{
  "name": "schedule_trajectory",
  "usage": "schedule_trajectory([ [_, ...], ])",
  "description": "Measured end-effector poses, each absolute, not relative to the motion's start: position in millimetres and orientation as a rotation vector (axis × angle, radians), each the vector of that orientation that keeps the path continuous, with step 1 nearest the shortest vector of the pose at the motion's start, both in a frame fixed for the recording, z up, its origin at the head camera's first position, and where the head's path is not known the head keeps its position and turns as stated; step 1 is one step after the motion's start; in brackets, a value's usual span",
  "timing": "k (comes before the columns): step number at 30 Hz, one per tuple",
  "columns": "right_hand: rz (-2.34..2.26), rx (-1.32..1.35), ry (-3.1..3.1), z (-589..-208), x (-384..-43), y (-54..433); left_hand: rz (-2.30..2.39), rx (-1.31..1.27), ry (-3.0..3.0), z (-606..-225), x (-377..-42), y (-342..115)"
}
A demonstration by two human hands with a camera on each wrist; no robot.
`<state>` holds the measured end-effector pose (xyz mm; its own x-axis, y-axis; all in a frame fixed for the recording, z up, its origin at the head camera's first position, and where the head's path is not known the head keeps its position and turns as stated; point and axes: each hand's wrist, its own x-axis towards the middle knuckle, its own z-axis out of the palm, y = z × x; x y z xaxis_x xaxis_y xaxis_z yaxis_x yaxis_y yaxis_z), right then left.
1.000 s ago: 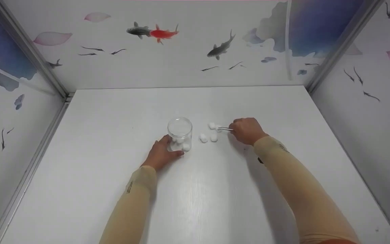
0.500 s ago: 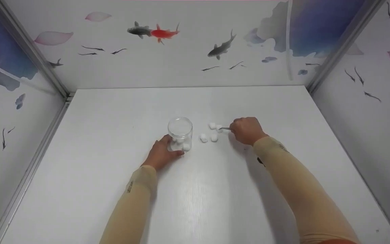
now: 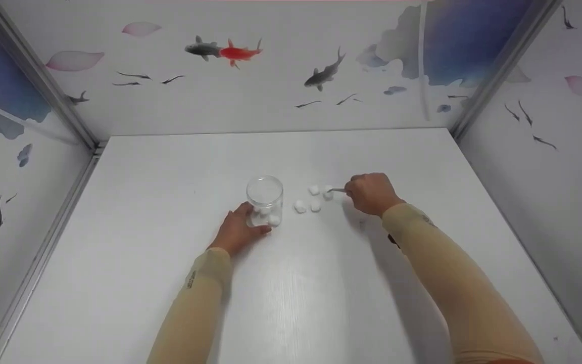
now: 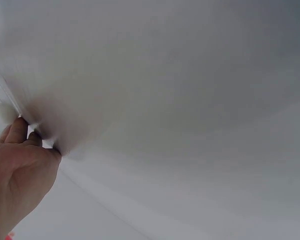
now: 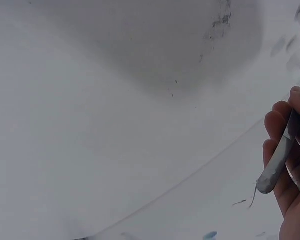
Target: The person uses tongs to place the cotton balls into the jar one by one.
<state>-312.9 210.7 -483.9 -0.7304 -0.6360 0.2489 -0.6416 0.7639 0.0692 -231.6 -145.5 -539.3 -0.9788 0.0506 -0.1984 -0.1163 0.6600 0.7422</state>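
Note:
In the head view my left hand [image 3: 238, 231] grips a clear jar [image 3: 264, 205] low on its left and near side, thumb in front. Inside the jar, white cotton balls [image 3: 274, 220] lie at the bottom. My right hand [image 3: 374, 193] pinches metal tweezers [image 3: 339, 190], whose tips meet a cotton ball [image 3: 328, 194] right of the jar; whether they clamp it is too small to tell. Several other cotton balls [image 3: 299, 206] lie between. The right wrist view shows the tweezers' handle [image 5: 276, 167] across the curled fingers; the left wrist view shows fingertips [image 4: 20, 129] against the jar's edge.
A white tabletop [image 3: 281, 293] carries everything. Panels printed with fish [image 3: 240, 53] and petals [image 3: 75, 60] stand at the back and both sides, with metal corner posts [image 3: 505, 65] between them.
The cotton ball at the tweezers' tips has shifted slightly right, away from the ball beside it. The tweezers moved right with my right hand. My left hand keeps its hold on the jar.

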Motion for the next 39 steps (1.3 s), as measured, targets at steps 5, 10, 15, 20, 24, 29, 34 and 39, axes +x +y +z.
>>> schedule_trajectory([
  [5,0.055,1.000,-2.683,-481,-311,213,1.221,-0.043,2.687,-539,-232,-145],
  [10,0.075,0.999,-2.671,-473,-306,211,1.211,-0.023,2.707,-537,-230,-145],
  [15,0.096,0.987,-2.673,-464,-301,206,1.203,-0.010,2.715,-536,-229,-146],
  [20,0.134,1.020,-2.631,-459,-297,199,1.201,-0.002,2.708,-536,-229,-147],
  [24,0.159,1.036,-2.591,-449,-294,192,1.204,0.000,2.693,-535,-230,-145],
  [29,0.171,1.072,-2.549,-437,-291,178,1.228,-0.026,2.663,-533,-229,-145],
  [34,0.196,1.102,-2.502,-426,-288,163,1.224,-0.044,2.668,-532,-229,-144],
  [39,0.222,1.110,-2.456,-418,-285,150,1.205,-0.056,2.683,-533,-230,-143],
])
